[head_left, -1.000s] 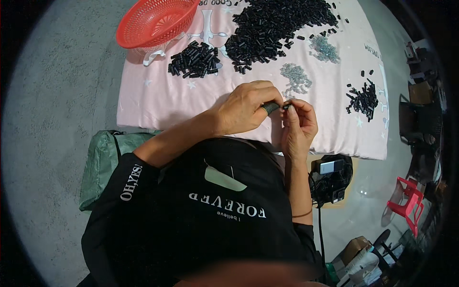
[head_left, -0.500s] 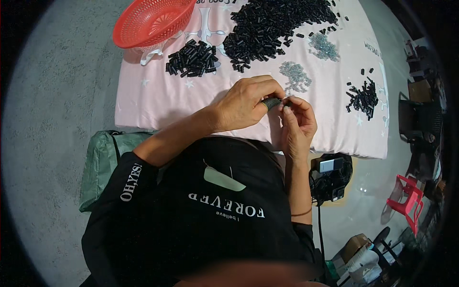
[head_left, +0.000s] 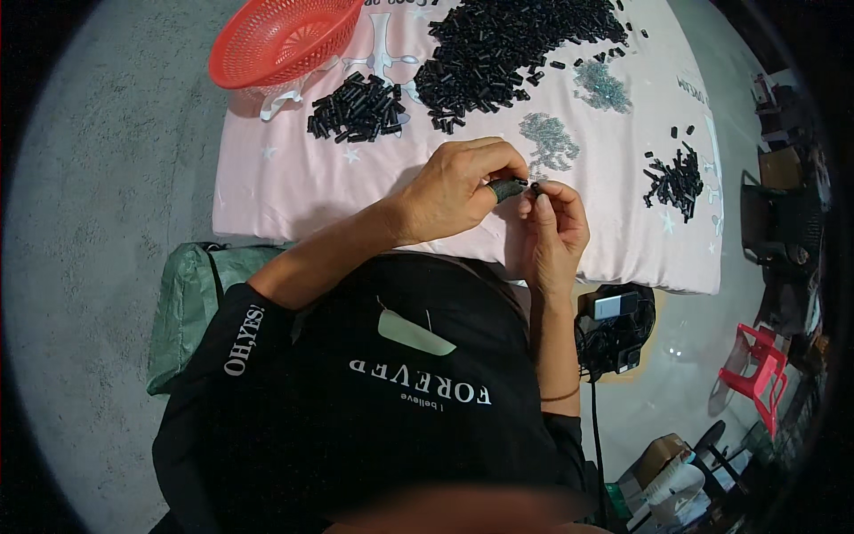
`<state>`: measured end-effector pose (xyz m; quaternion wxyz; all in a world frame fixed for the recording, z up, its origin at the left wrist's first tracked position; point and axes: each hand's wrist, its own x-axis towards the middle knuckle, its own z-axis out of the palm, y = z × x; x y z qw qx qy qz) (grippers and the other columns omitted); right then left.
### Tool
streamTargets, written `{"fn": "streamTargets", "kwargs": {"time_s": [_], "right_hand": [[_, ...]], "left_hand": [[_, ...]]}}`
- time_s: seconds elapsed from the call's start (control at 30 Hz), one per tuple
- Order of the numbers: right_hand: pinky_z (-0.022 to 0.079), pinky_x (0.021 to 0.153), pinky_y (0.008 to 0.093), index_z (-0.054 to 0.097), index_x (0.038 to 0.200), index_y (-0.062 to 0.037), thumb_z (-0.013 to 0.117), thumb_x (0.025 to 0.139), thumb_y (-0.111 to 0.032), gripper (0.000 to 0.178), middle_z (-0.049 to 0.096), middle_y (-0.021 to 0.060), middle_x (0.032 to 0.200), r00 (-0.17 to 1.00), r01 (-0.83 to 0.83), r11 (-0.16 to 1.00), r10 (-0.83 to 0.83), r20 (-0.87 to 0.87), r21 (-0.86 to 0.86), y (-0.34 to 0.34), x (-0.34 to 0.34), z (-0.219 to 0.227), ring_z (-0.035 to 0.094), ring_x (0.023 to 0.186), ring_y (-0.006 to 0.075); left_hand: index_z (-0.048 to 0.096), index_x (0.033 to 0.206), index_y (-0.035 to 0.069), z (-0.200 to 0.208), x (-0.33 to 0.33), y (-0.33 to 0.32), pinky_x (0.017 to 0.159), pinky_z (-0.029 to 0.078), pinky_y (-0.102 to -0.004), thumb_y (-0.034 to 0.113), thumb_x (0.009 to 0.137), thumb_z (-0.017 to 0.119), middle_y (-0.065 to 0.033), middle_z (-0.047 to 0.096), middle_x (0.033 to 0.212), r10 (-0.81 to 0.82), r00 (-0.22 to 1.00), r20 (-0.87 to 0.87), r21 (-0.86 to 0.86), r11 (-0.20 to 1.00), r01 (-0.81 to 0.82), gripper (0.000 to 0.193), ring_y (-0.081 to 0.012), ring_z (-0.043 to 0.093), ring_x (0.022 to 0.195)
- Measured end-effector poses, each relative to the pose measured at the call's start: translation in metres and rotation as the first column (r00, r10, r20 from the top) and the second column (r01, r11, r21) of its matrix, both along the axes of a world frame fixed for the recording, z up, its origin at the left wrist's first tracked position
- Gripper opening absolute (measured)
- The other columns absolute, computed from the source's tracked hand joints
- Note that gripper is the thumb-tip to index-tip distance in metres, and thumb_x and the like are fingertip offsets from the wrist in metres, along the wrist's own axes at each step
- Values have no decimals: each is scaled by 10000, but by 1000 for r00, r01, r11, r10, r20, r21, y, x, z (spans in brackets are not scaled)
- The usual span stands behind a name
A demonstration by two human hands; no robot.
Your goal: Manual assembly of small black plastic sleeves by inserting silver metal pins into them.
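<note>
The left hand, its thumb in a dark cover, is pinching what looks like a small black piece; the right hand is gripping a second black piece just beside it, fingertips nearly closed. Both pieces are hovering over the table, toward its near edge. So slight a pinch could be slipping, sending one into the silvery pile beyond or off that edge. Room is opening leftward to the left edge; rightward, a black pile is bordering the right edge.

Piled pieces are black, the basket red, the star-patterned cloth pink.
</note>
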<state>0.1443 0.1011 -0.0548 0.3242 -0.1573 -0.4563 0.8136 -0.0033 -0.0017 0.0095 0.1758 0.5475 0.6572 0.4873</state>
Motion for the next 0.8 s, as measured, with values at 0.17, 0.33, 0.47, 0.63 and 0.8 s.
{"fn": "streamTargets", "kwargs": {"time_s": [0.17,0.33,0.47,0.63,0.8], "right_hand": [[476,770,226,603,1101,17,555,1009,-69,134,623,53,903,999,12,1000,-13,31,13,-1,-1,5,571,816,99],[480,764,226,598,1103,16,544,1016,-71,135,620,49,897,999,9,1000,-10,39,3,-2,-2,5,568,811,91],[487,752,228,593,1098,13,531,1024,-84,137,612,41,878,999,-12,1000,12,50,0,-4,-3,12,565,806,84],[485,706,221,591,1092,14,521,1031,-100,147,607,34,850,998,-1,1000,0,64,19,-3,-3,8,552,765,75],[471,675,206,593,1093,16,516,1035,-108,157,614,31,832,998,4,998,-8,70,59,-5,-5,9,541,720,70]], "left_hand": [[620,1029,-5,1,0,-1,722,536,-306,-90,824,592,-99,651,888,-5,1000,7,4,1000,5,224,-193,678,810],[622,1029,-5,2,2,-1,723,541,-308,-97,816,589,-103,652,890,-21,999,28,-8,1000,21,234,-196,681,807],[624,1023,-8,1,1,-2,711,543,-312,-103,799,586,-110,653,891,-22,1000,-4,-1,1000,22,247,-203,682,799],[627,1013,-9,1,2,-2,697,543,-314,-107,786,581,-116,653,883,-34,999,-3,3,999,34,251,-207,681,788],[632,1012,-7,2,3,-5,711,541,-303,-90,806,603,-117,661,881,-26,999,23,-17,1000,26,224,-197,681,795]]}}
